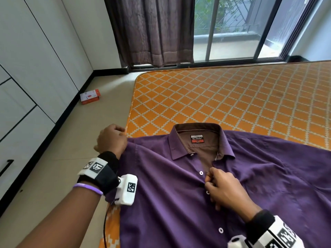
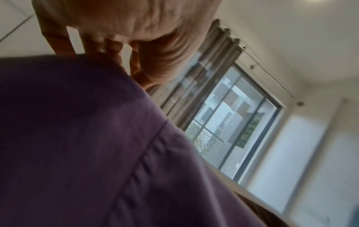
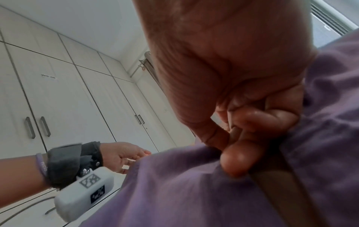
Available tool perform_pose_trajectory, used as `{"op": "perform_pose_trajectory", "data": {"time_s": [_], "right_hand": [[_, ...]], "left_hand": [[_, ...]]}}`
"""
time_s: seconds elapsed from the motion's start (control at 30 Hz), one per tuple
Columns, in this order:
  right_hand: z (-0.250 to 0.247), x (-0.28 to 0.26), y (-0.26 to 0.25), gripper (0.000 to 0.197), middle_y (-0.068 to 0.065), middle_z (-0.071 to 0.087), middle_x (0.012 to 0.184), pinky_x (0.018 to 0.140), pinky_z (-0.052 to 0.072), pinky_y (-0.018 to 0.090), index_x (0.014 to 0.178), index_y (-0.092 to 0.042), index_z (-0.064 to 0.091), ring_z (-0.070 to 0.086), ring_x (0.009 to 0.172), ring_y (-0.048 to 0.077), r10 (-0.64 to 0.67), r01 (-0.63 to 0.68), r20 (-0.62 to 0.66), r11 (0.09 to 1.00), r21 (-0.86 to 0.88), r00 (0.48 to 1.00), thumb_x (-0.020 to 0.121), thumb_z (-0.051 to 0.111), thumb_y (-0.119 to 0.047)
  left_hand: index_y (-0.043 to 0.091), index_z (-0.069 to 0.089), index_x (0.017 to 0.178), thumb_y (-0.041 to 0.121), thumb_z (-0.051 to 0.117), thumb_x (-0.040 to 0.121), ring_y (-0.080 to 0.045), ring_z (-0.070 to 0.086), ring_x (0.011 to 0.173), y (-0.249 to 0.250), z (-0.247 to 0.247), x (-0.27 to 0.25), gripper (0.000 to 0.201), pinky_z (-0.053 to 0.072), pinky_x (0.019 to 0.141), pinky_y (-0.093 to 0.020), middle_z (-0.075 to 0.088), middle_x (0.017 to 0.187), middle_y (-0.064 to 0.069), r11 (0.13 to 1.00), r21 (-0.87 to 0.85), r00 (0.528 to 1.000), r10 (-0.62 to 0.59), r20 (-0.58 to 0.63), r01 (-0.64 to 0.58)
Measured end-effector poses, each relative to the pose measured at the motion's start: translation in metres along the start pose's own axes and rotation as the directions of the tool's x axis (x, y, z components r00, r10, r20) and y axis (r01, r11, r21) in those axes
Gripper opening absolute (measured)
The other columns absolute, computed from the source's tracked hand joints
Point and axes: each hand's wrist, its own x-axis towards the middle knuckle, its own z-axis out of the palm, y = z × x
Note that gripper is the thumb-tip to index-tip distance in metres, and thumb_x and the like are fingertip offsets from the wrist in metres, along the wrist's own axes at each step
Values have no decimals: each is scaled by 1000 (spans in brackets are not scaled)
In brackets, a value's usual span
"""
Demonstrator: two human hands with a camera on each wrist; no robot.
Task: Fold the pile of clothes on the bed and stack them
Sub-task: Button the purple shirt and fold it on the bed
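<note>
Readable text: one garment label, one wristband, one box.

Purple shirt (image 1: 179, 185), inside the collar: a sewn label (image 1: 197, 138) in white, black and red, reading "Ben Harley"; the small line beneath it is too tiny to read. Purple wristband (image 3: 41, 164) on the left forearm: white lettering, blurred. Red-and-white box (image 1: 90, 96) on the floor: print illegible.

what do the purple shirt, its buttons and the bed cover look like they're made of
Purple shirt: thin woven cloth, likely cotton or a blend; matte, soft creases, visible seam stitching.
Buttons: small white discs, probably plastic; smooth, slightly glossy.
Bed cover: woven or printed fabric, orange with a pale lattice; flat, matte, the exact fibre is unclear.
The left hand grips the shoulder; the right hand pinches the button strip.
</note>
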Motion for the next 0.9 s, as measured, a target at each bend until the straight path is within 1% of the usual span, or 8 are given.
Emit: {"op": "perform_pose_trajectory", "data": {"time_s": [0.1, 0.27, 0.33, 0.4, 0.5, 0.63, 0.8, 0.9], "right_hand": [[-10, -4, -1, 4, -3, 72, 62, 59, 56, 31, 86, -19, 52, 64, 40, 14, 15, -15, 26, 1000, 7, 1000, 86, 49, -16], [-43, 0, 11, 14, 3, 71, 58, 38, 43, 22, 88, -17, 61, 64, 41, 19, 76, -49, -112, 972, 231, 991, 87, 51, -7], [-54, 3, 29, 10, 0, 71, 58, 46, 49, 27, 82, -19, 65, 67, 48, 19, 139, -66, -287, 966, 250, 948, 83, 57, -12], [-68, 0, 51, 6, -2, 71, 62, 65, 58, 37, 76, -22, 67, 70, 62, 20, 205, -113, -402, 964, 240, 892, 79, 67, -17], [-97, -15, 92, 10, 5, 74, 78, 81, 55, 40, 77, -20, 73, 68, 78, 23, 332, -239, -349, 929, 284, 876, 79, 81, -26], [-137, -57, 144, 22, 3, 73, 77, 62, 44, 29, 86, -12, 78, 63, 74, 22, 477, -305, -335, 838, 453, 813, 80, 83, -33], [-159, -110, 149, 12, 7, 60, 81, 62, 35, 28, 84, -10, 64, 52, 71, 19, 635, -433, -92, 618, 657, 767, 94, 68, -15], [-157, -139, 146, 23, 7, 65, 90, 72, 46, 32, 101, -12, 68, 59, 82, 24, 646, -563, 96, 571, 597, 757, 89, 74, -31]], "left_hand": [[25, 63, 113, 24, 61, 91, -36, 48, 121, 16, -5, -17, 22, 35, 101, -51, 52, 126, -11, 961, 230, 983, 169, -64, -151], [35, 63, 91, 39, 66, 84, -26, 61, 101, 32, 4, -63, 9, 51, 90, -44, 61, 102, 0, 891, 103, 864, 393, 315, -443], [38, 60, 87, 48, 66, 82, -19, 61, 101, 32, 7, -90, 12, 50, 91, -41, 59, 100, 6, 845, 170, 802, 390, 453, -507], [37, 61, 87, 51, 67, 84, -16, 58, 103, 26, 4, -109, 16, 47, 92, -42, 57, 102, 9, 825, 266, 817, 345, 462, -499], [33, 58, 75, 51, 71, 81, -19, 63, 95, 9, -13, -117, 23, 51, 88, -44, 63, 90, 12, 914, 243, 909, 231, 348, -325], [25, 62, 75, 44, 82, 75, -33, 67, 96, -28, -33, -134, 28, 53, 88, -45, 73, 95, -4, 995, 103, 976, -16, 217, -7], [10, 64, 118, 71, 83, 25, -40, 63, 104, -116, -19, -171, 113, 56, 91, -49, 64, 119, -19, 878, 21, 853, -469, 227, 478], [-5, 50, 122, 56, 82, 30, -42, 63, 103, -115, -22, -212, 114, 56, 88, -50, 60, 117, -26, 853, 59, 804, -510, 305, 519]]}}
